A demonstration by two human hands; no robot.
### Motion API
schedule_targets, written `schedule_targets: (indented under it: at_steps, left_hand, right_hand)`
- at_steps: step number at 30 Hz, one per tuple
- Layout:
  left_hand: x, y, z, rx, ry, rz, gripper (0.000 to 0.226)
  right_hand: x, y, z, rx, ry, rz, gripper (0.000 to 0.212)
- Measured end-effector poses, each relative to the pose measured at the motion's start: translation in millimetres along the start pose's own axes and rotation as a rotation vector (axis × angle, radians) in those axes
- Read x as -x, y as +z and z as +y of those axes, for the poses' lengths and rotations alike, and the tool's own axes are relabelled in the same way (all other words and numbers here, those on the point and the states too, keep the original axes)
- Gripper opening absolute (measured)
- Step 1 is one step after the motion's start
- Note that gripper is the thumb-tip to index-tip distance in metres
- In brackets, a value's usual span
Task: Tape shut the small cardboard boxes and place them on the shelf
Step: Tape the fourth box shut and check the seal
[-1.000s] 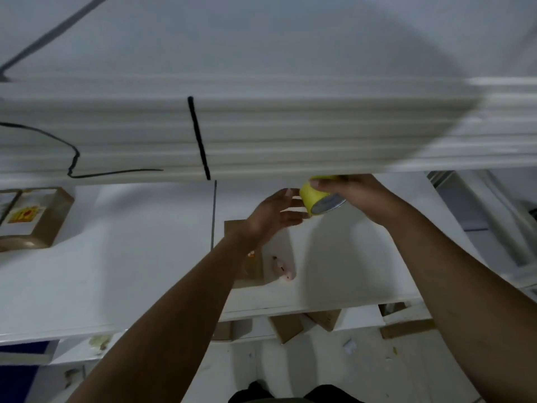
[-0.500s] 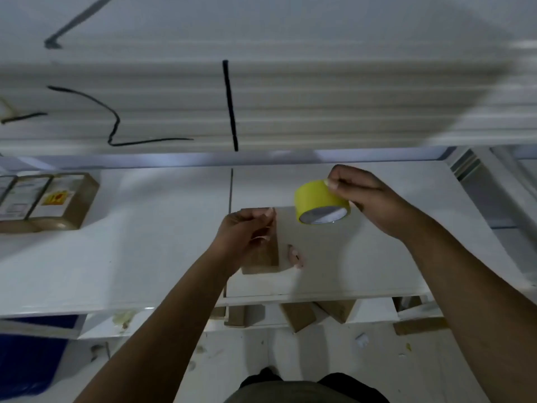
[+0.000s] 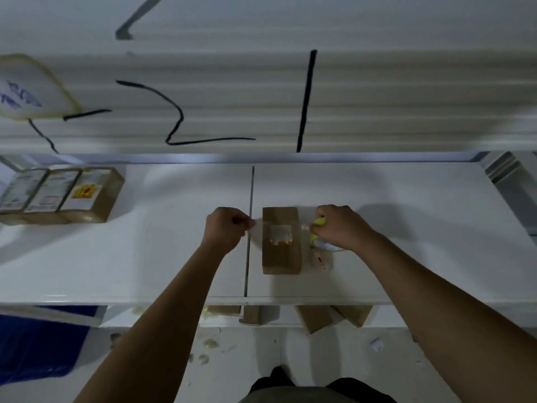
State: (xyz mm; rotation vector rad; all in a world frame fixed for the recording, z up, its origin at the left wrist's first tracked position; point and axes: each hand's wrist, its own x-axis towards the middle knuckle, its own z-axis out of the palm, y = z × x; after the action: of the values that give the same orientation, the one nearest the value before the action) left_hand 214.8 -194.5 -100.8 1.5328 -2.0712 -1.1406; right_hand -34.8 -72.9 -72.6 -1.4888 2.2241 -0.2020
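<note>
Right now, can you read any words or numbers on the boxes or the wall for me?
No text is clear enough to quote.
Three boxes at left: white labels with print, too blurred to read.
Rightmost of them: yellow and red sticker, unreadable.
Small box between the hands: pale label, no legible print.
Round white item on the wall: blue marks, too blurred.

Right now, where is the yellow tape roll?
In the head view, the yellow tape roll sits in the right hand, just right of the small box.
</note>
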Motion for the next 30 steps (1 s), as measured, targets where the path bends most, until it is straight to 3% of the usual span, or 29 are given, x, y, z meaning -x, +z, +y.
schedule_targets:
  at_steps: [7, 11, 14, 15, 17, 20, 24, 27, 30]
  left_hand:
    - [17.4, 55.5, 3.7, -0.135, -0.205, 0.011, 0.046]
    - [35.2, 75.6, 9.7, 0.028, -0.297, 0.21, 0.019]
    - [49.3, 80.7, 21.8, 0.186, -0.273, 0.205, 0.05]
    - [54.2, 80.3, 28.6, 0.311, -0.243, 0.171, 0.049]
    - [62.1, 77.4, 39.5, 0.611, -0.223, 0.132, 0.028]
    - [67.0, 63.5, 50.1, 0.901, -0.255, 0.054, 0.04]
    - [74.0, 37.2, 69.6, 1.131, -0.202, -0.108, 0.051]
    - [83.8, 24.7, 82.5, 1.241, -0.2, -0.132, 0.053]
    - [94.0, 17.9, 89.4, 1.261, -0.205, -0.114, 0.052]
  right_hand:
    - [-4.9, 6.7, -12.6, 0.152, 0.002, 0.027, 0.017]
    - [-3.9, 11.5, -12.2, 0.178, -0.024, 0.074, 0.018]
    - [1.5, 12.5, -11.4, 0.146, -0.046, 0.129, 0.021]
    - [4.4, 11.0, -11.0, 0.113, -0.05, 0.141, 0.021]
    - [11.1, 3.0, -10.3, -0.027, -0.046, 0.151, 0.022]
    - [22.9, -24.8, -11.3, -0.296, -0.073, 0.195, 0.033]
    - [52.1, -67.7, -8.1, -0.57, -0.226, 0.183, 0.052]
    - [73.0, -84.3, 5.3, -0.96, -0.35, 0.059, 0.067]
    - [89.5, -84.9, 11.9, -1.177, -0.431, -0.017, 0.064]
